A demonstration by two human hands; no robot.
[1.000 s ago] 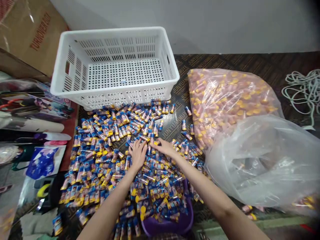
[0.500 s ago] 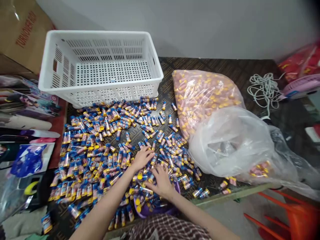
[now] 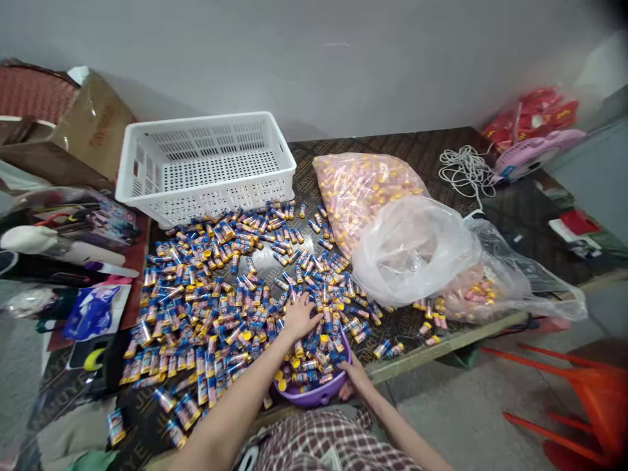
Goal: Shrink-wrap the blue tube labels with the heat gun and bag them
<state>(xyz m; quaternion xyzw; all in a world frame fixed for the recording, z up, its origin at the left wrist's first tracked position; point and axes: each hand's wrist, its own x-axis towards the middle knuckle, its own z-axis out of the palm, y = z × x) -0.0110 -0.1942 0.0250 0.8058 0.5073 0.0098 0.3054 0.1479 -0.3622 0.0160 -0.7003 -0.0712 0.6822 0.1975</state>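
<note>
Many small plastic tubes (image 3: 230, 307) with blue and pink labels and yellow caps lie in a loose pile on the dark table. My left hand (image 3: 300, 318) rests over tubes at the near side of the pile, thumb and fingers apart and touching some of them. Below it, at the table's front edge, a purple basin (image 3: 318, 394) holds several such tubes. My right hand (image 3: 353, 378) grips the basin's right rim, thumb on top and fingers underneath.
A white plastic crate (image 3: 206, 196) stands behind the pile. Right of it lies a large clear bag (image 3: 367, 190) of pink and yellow pieces, beside another crumpled bag (image 3: 417, 252). A white cord (image 3: 468, 171) and pink fan (image 3: 537, 152) sit farther right; an orange stool (image 3: 598, 399) is on the floor.
My right hand has moved from the tubes over the basin to the basin's right rim. My left hand stays over the pile. The camera view has shifted.
</note>
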